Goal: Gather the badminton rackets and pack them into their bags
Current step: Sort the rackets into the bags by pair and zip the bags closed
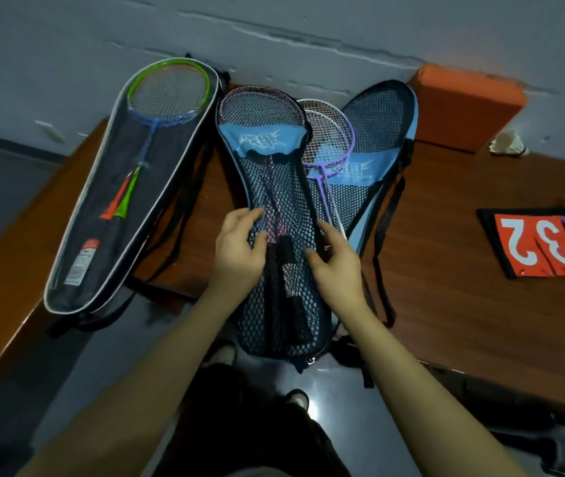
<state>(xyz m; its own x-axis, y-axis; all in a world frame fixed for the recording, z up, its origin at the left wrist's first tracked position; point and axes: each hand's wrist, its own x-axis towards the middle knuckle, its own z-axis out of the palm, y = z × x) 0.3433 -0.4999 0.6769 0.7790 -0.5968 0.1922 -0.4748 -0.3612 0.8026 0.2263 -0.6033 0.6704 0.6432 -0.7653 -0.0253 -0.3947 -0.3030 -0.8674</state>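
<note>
A blue mesh bag (275,187) lies in the middle of the wooden table (463,270) with dark rackets (260,105) inside it. My left hand (239,249) grips its left edge near the racket handles. My right hand (334,263) rests on its right edge, fingers bent on the mesh. A second blue mesh bag (380,132) lies open to the right, with white and purple rackets (329,132) on it. At the left, a black bag (102,235) lies open with a green-and-blue racket (167,91) on it.
An orange block (463,105) stands at the back right against the grey wall. A shuttlecock (508,144) lies beside it. A flip scoreboard (545,242) with red and blue number cards lies at the right. Bag straps hang over the table's front edge.
</note>
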